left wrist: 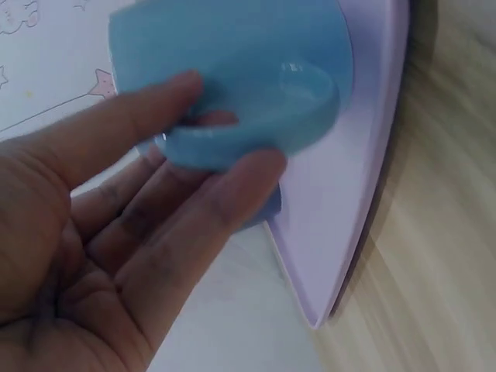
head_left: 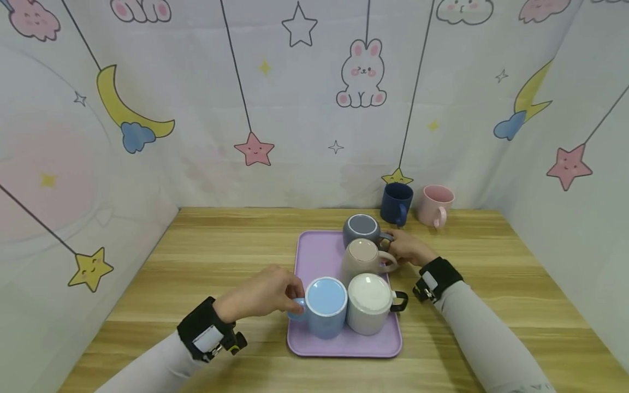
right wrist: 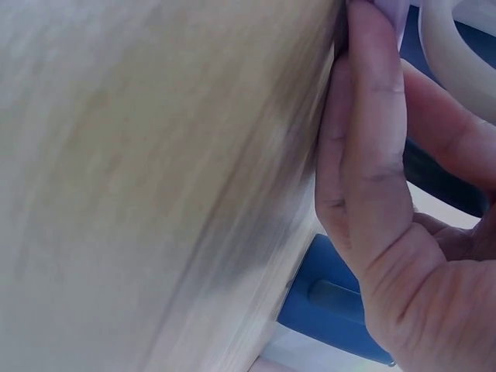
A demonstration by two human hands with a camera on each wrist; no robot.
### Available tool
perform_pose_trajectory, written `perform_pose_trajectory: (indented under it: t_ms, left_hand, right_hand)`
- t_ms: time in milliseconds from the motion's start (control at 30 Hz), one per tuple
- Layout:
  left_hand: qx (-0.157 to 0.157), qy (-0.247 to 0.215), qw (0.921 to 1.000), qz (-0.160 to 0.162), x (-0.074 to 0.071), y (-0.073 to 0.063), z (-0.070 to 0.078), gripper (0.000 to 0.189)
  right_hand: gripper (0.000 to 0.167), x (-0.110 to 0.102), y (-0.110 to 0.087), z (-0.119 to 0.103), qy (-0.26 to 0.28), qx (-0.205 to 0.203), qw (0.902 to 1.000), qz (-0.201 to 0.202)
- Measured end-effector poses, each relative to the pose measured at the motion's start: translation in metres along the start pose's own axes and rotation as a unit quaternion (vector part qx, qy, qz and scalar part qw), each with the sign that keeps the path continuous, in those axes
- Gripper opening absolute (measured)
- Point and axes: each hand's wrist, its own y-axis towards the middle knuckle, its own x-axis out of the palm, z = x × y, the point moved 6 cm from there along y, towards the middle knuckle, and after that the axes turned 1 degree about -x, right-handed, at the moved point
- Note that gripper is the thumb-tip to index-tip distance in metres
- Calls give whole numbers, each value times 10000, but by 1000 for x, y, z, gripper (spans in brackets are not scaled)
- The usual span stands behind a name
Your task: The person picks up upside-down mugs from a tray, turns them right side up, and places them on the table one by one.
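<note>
A lilac tray holds several mugs standing upside down. My left hand pinches the handle of the light blue mug at the tray's left side; the left wrist view shows the fingers about that handle. At the far right edge of the tray, my right hand holds the rim, its fingers low against the tabletop in the right wrist view. Close by it are the handles of the grey mug and the beige mug. Nearer stands a white mug with a black handle.
Behind the tray, a dark blue mug and a pink mug stand upright near the back wall. The wooden table is bordered by cloth walls printed with stars, moons and a rabbit.
</note>
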Motion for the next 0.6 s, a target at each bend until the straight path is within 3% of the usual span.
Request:
perform_pose_trajectory:
  t_ms: [367,600]
  left_hand:
    - [-242,-426,9980,405,-6,-2,-4,11]
    - [-296,-539,9956,714,-24,-3,-11,9]
  right_hand:
    - [69,0,-1,-1,133,29,9999,27]
    - [68,-1,1,3,110,65,9999,18]
